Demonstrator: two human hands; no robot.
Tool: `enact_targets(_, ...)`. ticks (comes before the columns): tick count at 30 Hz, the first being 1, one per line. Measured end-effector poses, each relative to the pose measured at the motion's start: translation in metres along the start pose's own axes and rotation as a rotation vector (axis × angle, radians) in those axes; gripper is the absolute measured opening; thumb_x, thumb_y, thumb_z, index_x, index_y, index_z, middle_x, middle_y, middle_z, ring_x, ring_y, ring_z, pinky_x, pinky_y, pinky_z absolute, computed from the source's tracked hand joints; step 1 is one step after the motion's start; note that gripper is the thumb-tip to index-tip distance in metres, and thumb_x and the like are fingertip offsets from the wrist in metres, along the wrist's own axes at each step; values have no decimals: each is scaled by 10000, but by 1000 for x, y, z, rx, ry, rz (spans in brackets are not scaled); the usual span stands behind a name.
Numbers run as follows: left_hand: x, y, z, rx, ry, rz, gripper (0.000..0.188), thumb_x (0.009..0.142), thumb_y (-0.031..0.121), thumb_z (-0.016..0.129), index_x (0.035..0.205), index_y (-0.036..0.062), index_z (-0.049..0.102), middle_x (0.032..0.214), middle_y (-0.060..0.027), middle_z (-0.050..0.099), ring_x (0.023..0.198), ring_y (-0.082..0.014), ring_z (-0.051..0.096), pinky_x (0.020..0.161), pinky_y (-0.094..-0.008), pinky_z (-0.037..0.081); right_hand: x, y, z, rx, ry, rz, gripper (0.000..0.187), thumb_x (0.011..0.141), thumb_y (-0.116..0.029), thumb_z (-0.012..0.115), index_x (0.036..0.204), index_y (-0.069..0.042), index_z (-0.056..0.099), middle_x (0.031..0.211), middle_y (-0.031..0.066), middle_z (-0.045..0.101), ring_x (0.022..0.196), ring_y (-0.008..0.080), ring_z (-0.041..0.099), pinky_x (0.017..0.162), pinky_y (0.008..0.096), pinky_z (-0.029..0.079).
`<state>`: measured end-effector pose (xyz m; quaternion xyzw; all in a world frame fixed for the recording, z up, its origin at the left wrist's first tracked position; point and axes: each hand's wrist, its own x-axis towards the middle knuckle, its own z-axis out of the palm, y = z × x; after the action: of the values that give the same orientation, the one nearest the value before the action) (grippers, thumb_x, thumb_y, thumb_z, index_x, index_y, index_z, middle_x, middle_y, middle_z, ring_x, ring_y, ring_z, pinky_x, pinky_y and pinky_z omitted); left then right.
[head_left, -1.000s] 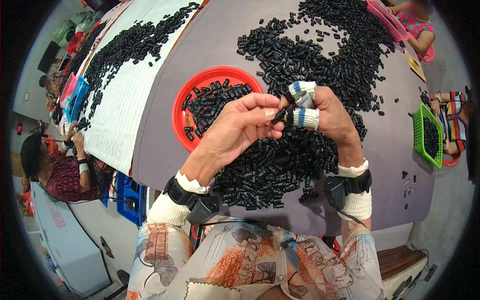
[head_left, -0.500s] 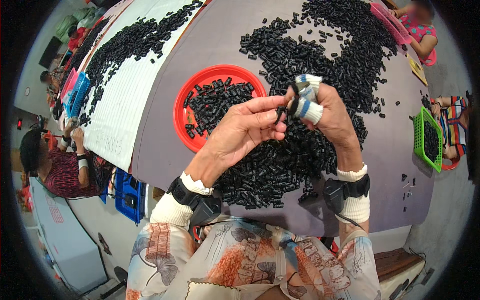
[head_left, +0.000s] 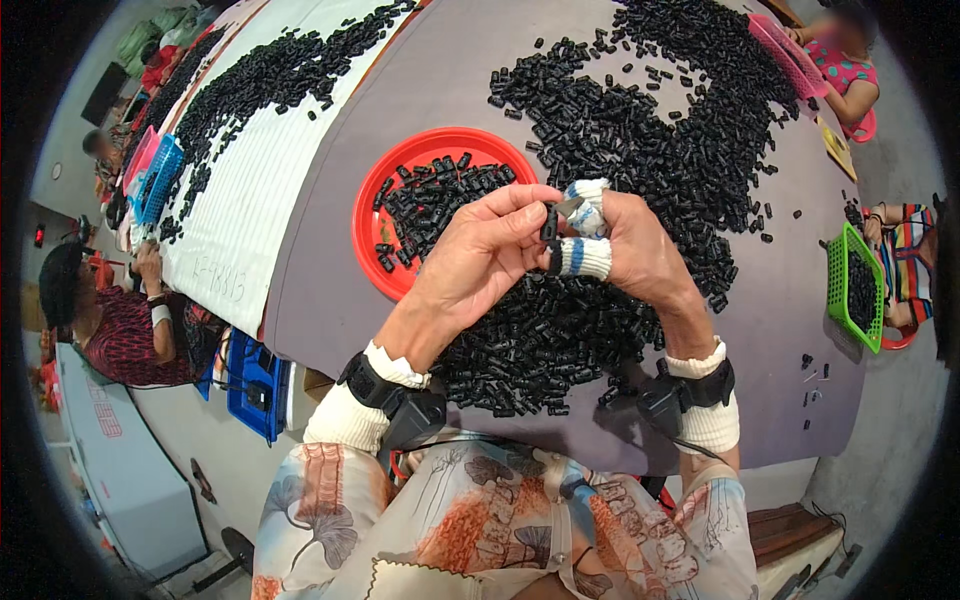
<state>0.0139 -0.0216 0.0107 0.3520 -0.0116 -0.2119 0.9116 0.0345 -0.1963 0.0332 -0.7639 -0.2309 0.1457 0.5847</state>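
Above a heap of black plastic parts (head_left: 560, 345), my two hands meet. My left hand (head_left: 475, 255) pinches one small black cylindrical part (head_left: 549, 222) upright between thumb and forefinger. Close against that part, my right hand (head_left: 645, 250) is closed around a small flat blade-like tool (head_left: 570, 206), mostly hidden by its fingers. White-and-blue knitted covers (head_left: 584, 257) wrap the right thumb and forefinger. Behind my left hand, a round red tray (head_left: 367, 225) holds many similar black parts.
The black heap spreads across the grey-covered table (head_left: 330, 290) to its far side. On the right stands a green basket (head_left: 836, 290) with black parts, beside a person in stripes. Another person sits at the far right by a pink basket (head_left: 785, 55). People work at a white-covered table (head_left: 270, 180) on the left.
My right hand has moved slightly left and down, bringing the tool against the black part. The left hand has shifted a little left and keeps its pinch.
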Motion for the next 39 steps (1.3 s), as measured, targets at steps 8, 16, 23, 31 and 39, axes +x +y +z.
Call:
enact_targets(8,-1,-1,-1,24,-9,10,181,900,107,505,1040,3,554,949,-62,605,805,-124,592,703,-267,501,3,3,2,-58,-16,1,274,678,-203,722,777,8,580,689,22,530,623,108,471,579,279,411)
enact_targets(16,0,-1,2,82,1,28,220,899,86,498,1076,-29,560,958,-78,606,811,-117,590,721,-259,501,2,9,5,-10,-32,-1,270,710,-232,699,748,7,580,612,25,522,594,110,469,561,288,406)
enact_targets(23,-1,-3,5,114,67,54,196,892,87,513,1035,-32,576,948,-75,605,806,-118,593,708,-248,507,1,11,6,-145,-17,-68,296,725,-255,690,762,17,581,617,81,533,546,138,475,535,301,405)
enact_targets(31,-1,-2,10,41,33,56,212,892,96,517,1053,-36,558,946,-77,600,811,-123,594,714,-246,511,0,9,4,-25,29,-46,275,696,-231,709,772,10,602,632,48,549,570,116,482,546,291,411)
enact_targets(39,-1,-4,8,56,69,64,209,892,86,514,1053,-42,556,930,-72,595,800,-123,585,721,-254,505,2,11,3,-24,-34,5,263,700,-220,708,767,6,593,640,38,554,586,103,477,555,284,415)
